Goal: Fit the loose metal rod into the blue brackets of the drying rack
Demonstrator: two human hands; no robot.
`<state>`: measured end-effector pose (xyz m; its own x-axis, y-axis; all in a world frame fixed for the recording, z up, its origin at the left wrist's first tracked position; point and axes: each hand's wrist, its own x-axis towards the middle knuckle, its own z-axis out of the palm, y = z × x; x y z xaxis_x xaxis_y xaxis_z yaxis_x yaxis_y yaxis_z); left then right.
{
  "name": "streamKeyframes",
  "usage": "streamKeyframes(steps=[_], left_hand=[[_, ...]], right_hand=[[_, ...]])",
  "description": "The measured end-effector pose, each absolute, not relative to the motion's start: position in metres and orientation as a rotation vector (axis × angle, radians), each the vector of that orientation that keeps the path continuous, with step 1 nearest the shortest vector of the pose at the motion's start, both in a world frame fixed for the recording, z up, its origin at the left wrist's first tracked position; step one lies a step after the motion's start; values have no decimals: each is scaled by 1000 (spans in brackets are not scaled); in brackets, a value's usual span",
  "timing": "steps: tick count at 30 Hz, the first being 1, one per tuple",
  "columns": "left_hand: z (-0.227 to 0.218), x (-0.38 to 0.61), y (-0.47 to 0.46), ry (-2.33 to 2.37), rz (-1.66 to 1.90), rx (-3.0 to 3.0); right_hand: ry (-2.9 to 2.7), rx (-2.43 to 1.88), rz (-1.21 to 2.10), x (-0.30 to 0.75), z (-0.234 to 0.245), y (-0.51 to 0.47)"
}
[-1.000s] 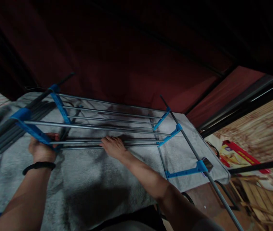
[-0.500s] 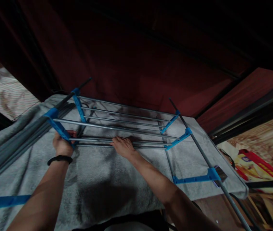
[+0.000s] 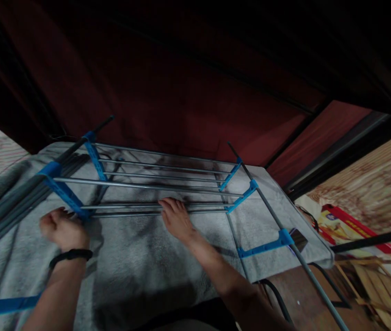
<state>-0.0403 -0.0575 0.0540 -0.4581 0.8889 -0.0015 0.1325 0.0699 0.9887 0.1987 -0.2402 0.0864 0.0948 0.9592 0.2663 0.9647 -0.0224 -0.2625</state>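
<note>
A rack frame of grey metal tubes (image 3: 147, 185) and blue plastic brackets (image 3: 66, 195) lies on the grey blanket (image 3: 129, 257). My left hand (image 3: 65, 230), with a black band at the wrist, is just below the left-hand bracket, its fingers loosely bent and apart, holding nothing. My right hand (image 3: 176, 219) lies over the lower pair of tubes near their middle, fingers curled on them; its fingertips are partly hidden. On the right, a blue bracket (image 3: 264, 248) sits on the long side pole (image 3: 306, 266).
Several loose grey tubes (image 3: 12, 207) lie along the left side of the blanket. A phone (image 3: 299, 240) rests by the right pole. Beyond the blanket's right edge are a red and yellow package (image 3: 350, 227) and a wooden stool (image 3: 378, 289). Dark red cloth (image 3: 168, 101) hangs behind.
My left hand has let go of the left bracket and moved down and left. My right hand stays on the lower tubes. The view has shifted slightly right.
</note>
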Motion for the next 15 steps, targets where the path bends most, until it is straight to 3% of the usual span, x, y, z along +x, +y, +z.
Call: streamKeyframes(steps=[3, 6, 10, 15], left_hand=[[40, -40, -92, 1705, 1666, 1385], [46, -26, -132, 1428, 1732, 1897], [88, 14, -171, 905, 1674, 2436], [142, 66, -179, 509, 1389, 2815]], right_hand=[[-1538, -2030, -31, 216, 66, -281], [-1120, -2073, -54, 248, 43, -322], [-388, -2115, -132, 306, 31, -363], [-181, -2096, -257, 362, 49, -381]])
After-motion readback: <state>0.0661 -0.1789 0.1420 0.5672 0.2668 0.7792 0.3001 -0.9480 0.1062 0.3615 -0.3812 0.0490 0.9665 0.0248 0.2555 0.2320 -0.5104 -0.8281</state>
